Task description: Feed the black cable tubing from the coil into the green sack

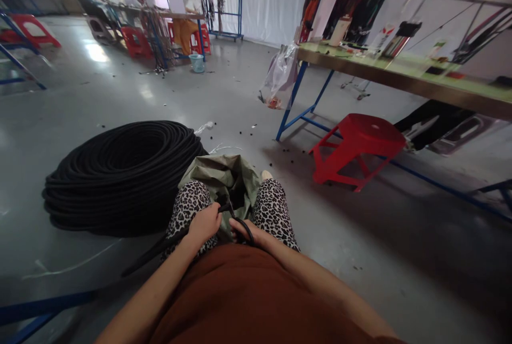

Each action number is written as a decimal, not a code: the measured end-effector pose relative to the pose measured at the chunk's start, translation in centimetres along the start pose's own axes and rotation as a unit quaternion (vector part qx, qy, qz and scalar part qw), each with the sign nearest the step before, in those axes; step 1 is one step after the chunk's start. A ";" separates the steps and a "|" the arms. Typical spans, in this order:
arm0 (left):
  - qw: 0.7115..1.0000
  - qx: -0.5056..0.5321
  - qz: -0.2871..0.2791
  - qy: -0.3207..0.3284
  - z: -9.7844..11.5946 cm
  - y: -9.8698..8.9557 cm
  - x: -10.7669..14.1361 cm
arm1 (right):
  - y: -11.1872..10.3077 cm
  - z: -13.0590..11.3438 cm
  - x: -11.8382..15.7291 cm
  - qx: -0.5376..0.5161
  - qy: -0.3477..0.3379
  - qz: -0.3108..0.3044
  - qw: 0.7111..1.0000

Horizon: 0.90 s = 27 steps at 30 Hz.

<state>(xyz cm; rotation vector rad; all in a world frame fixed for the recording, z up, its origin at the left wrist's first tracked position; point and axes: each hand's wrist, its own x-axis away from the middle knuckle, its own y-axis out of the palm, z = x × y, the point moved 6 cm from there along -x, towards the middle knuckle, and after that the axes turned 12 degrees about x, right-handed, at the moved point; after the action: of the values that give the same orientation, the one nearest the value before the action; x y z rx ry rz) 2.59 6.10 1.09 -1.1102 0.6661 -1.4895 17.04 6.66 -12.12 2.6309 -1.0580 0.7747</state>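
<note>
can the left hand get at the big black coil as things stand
Probably yes: the coil lies on the floor beside the left knee, with only that knee partly between, though the left hand holds a black cord.

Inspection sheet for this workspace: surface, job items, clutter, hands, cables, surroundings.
Surface: grey floor, partly reflective.
Job's things: black cord, scissors, open green bag between the knees; large black coil beside it.
Clutter: small dark bits and white string on the floor.
Hands: left hand grips the cord; right hand holds the scissors near it.
Cables: no power cable made out; coil material unclear.
Surroundings: red stool and worktable at right; two seated people farther off.
</note>
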 end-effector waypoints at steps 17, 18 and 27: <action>1.000 -0.001 -0.022 -0.002 0.1 0.0 0.0 | 0.2 -0.7 0.3 0.011 0.025 0.001 1.000; 1.000 -0.002 -0.022 0.000 0.1 0.0 -0.1 | 0.2 -0.8 0.4 0.013 0.021 0.000 1.000; 0.998 -0.007 -0.045 0.034 0.1 0.1 0.0 | 0.0 -0.8 0.5 0.052 0.041 0.011 0.998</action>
<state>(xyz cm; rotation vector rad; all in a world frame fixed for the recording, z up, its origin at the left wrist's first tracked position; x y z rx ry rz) 2.75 6.12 1.02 -1.1164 0.6821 -1.6086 16.99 6.65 -11.23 2.6510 -1.0543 0.9585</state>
